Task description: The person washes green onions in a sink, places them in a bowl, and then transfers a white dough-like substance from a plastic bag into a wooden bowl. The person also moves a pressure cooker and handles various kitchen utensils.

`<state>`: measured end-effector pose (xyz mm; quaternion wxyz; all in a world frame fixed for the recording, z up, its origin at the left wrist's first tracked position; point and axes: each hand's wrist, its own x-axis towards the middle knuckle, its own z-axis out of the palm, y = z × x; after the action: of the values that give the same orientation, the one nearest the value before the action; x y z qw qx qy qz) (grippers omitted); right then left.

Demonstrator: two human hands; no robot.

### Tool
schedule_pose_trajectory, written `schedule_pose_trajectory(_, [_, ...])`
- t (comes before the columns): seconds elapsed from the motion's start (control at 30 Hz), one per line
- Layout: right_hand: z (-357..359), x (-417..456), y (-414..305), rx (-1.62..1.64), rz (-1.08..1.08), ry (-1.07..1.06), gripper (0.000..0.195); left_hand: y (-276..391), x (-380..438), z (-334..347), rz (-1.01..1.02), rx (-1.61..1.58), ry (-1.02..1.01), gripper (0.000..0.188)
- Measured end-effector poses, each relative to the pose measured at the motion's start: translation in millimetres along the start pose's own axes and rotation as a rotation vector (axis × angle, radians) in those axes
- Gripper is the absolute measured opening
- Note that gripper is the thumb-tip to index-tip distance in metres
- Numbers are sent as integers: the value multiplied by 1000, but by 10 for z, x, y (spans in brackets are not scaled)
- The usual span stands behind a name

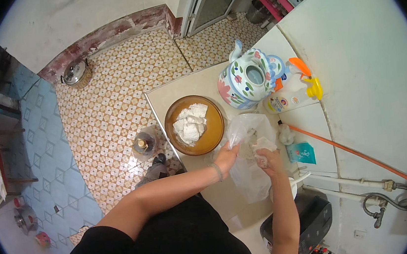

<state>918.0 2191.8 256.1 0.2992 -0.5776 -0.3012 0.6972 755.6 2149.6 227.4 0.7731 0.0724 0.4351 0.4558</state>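
Observation:
My left hand [228, 158] pinches the edge of a clear plastic bag [252, 181] on the counter. Over the bag's opening, my right hand [270, 161] is closed around a whitish clump of flour [263, 144], its fingers dusted white. Whether bag film lies over part of that clump is hard to tell. More pale powder shows through the bag between the two hands. Just beyond my left hand sits a brown glass bowl [217, 133] with a heap of white flour [190, 126] in it.
Behind the bag stand a flowered ceramic pot [236, 82] and a spray bottle [290, 99] with a yellow head. An orange rod [355, 152] leans along the wall beside a teal packet [302, 153]. A black appliance [310, 223] is near my right forearm. A large bottle [144, 144] stands on the floor.

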Motion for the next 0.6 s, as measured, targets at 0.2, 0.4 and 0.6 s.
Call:
schedule_pose_trajectory(0.2, [714,29,-576,-62,-4,-125,32,-172,92,-46,56,149,-4,29])
schedule_pose_trajectory(0.4, [1487,833,-120,-371,19,-217,24,-413,140,-71,121,454,56,35])
schedule_pose_trajectory(0.6, [1667,1314,575,-1354,-657,-30,36,-539,17,-243,309,10,-206,25])
